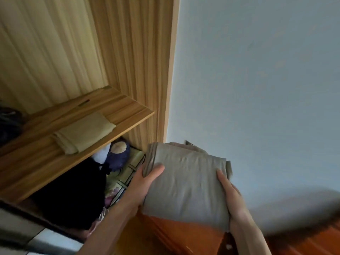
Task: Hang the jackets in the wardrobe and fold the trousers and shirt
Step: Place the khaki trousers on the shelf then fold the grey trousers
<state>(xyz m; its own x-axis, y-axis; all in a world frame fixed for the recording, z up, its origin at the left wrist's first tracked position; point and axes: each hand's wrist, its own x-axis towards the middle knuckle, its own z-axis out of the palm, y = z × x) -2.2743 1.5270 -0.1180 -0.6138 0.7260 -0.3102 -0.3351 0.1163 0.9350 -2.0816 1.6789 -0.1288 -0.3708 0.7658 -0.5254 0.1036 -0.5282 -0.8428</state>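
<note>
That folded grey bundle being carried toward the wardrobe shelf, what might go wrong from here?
The folded grey garment is held only at its sides by the left hand and right hand, so its layers could sag or unfold. The wooden shelf already holds a folded beige cloth; sliding the bundle in beside it might rumple that or catch the shelf's front edge.

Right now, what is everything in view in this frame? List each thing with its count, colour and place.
folded grey-brown garment: one, grey-brown, held in front of the wall beside the wardrobe
folded beige cloth: one, beige, lying on the wooden wardrobe shelf
dark clothes: a pile, black and navy, under the shelf
patterned fabric: one, green and pink, under the shelf
pale blue wall: one, right of the wardrobe
orange surface: one, below the hands
left hand: grips the garment's left edge
right hand: grips its right edge
</note>
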